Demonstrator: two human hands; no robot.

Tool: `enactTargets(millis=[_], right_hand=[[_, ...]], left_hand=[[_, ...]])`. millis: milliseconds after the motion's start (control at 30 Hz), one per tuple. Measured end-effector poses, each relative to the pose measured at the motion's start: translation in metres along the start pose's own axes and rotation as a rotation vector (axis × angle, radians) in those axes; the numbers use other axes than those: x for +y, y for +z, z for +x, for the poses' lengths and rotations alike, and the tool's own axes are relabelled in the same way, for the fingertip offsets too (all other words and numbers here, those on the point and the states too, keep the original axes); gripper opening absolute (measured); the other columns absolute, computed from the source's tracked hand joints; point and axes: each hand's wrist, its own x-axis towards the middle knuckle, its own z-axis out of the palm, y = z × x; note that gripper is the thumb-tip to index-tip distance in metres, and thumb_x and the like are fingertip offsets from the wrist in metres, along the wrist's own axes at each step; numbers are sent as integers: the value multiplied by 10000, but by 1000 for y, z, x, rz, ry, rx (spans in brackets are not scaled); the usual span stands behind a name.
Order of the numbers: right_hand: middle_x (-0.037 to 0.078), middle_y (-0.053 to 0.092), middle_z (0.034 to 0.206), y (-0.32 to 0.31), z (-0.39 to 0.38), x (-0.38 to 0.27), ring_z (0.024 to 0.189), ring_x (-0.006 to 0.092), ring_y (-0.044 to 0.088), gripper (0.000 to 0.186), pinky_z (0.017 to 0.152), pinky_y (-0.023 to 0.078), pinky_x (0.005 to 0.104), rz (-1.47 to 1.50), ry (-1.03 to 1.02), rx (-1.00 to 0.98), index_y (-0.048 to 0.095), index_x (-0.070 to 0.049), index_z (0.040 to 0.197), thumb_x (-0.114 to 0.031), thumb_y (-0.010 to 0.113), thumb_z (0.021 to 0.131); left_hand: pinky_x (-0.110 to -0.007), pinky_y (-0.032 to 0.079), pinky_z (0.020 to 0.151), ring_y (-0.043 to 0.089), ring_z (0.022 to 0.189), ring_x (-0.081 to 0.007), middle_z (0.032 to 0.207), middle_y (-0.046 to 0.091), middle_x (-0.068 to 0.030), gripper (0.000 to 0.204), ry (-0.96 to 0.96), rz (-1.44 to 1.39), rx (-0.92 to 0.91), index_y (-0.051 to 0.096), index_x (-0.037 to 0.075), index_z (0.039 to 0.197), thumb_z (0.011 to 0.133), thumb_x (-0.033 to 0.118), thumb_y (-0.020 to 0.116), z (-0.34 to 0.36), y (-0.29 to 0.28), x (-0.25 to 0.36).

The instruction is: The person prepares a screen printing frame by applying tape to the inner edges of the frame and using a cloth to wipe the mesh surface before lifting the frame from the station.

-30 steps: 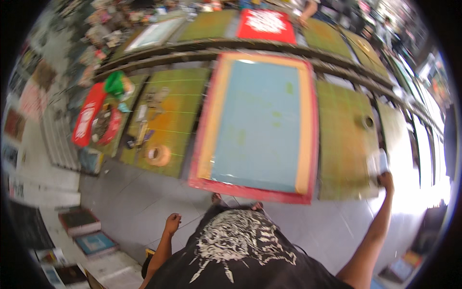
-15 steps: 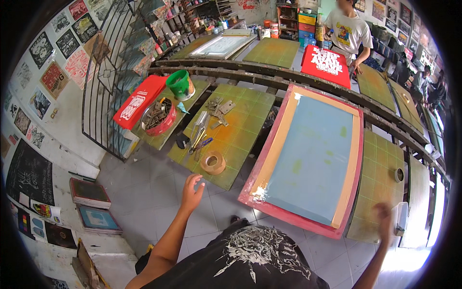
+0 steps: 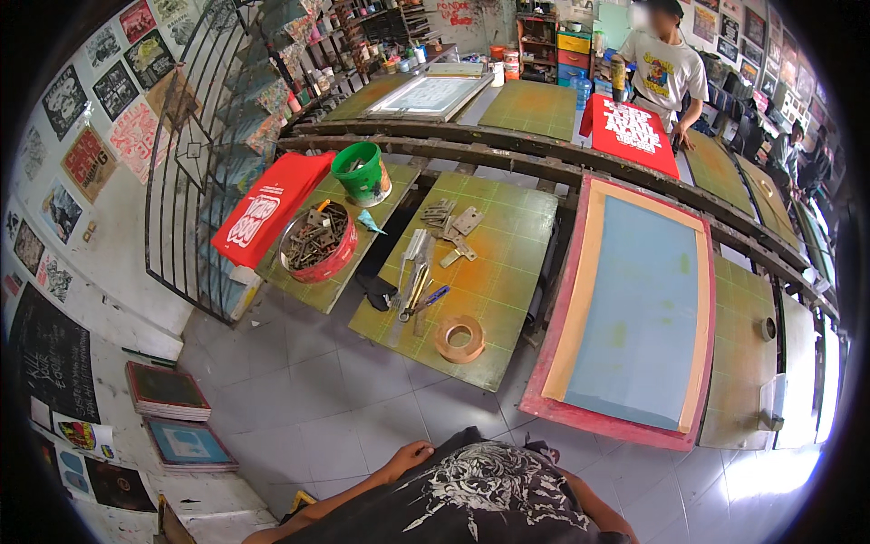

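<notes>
My left hand [image 3: 408,458] hangs low beside my dark printed shirt, fingers loosely curled and apart, holding nothing. My right forearm [image 3: 594,503] shows at my other side; that hand is hidden behind my body. In front lies a screen [image 3: 634,308] with a red frame, tape borders and blue mesh. The board [image 3: 494,299] left of it holds a tape roll [image 3: 459,352], metal plates [image 3: 464,220] and hand tools [image 3: 419,292]. Further left stand a red tub of metal pieces [image 3: 322,258] and a green bucket [image 3: 358,184] beside a red T-shirt [image 3: 281,186].
A co-worker [image 3: 662,68] stands across the rails [image 3: 480,150] by another red T-shirt [image 3: 625,127]. Right are more boards [image 3: 743,349]. A barred railing [image 3: 181,227] runs along the left, with stacked screens [image 3: 172,426] below it. Other people [image 3: 793,150] are at the far right.
Both hands have dropped from the boards to my sides; the right has left the clear object at the right board. My view has turned leftward, so the big screen appears further right.
</notes>
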Motion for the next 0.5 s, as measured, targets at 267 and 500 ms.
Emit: enactTargets(millis=[267,500], right_hand=[[166,635,1245,31,38,-80,1147,297,597,618,974,465,398,-14,-134,-200,517,-47,1361,-526,339,1012],[178,608,1291,57,63,-91,1195,305,565,678,1005,438,406,-28,-154,-300,477,-63,1407,-578,286,1009]], left_hand=[[-276,478,760,574,817,-112,890,654,-30,240,102,13,248,649,36,1124,988,222,584,12,-57,1],[-281,477,750,568,809,-120,888,650,-38,232,137,57,258,652,49,1119,975,224,601,-4,-64,30]])
